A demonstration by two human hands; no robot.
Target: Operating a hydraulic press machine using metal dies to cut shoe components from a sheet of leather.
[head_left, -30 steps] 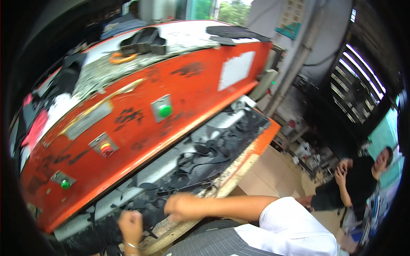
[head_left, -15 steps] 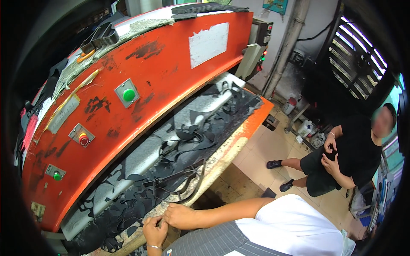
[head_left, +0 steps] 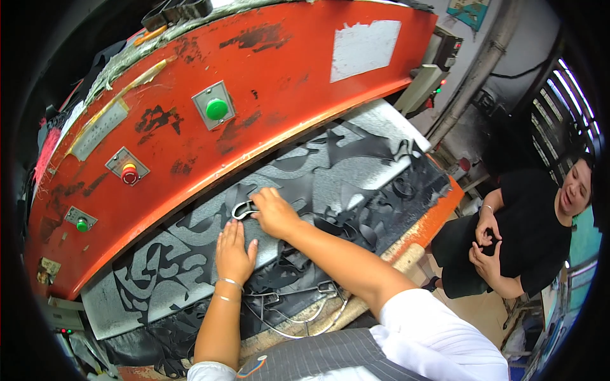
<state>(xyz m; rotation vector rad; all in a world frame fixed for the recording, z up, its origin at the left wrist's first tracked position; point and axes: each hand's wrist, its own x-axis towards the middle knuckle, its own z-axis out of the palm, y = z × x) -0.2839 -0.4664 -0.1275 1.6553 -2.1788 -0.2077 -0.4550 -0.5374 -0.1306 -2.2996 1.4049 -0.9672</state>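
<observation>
Head view: our right hand (head_left: 277, 214) pinches a pale loop (head_left: 235, 211) near centre; our flat left hand (head_left: 234, 257), seemingly empty, lies at its six o'clock. Black sheet (head_left: 362, 150), two o'clock, looks already cut; what's left is unclear.

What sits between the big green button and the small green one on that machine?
A red-and-yellow button, on the orange panel; the head view shows it.

No txt legible: taped label (head_left: 100, 131) on red machine (head_left: 286, 82) has faint marks, too blurry; teal poster (head_left: 469, 13), top rt., too sm.
</observation>
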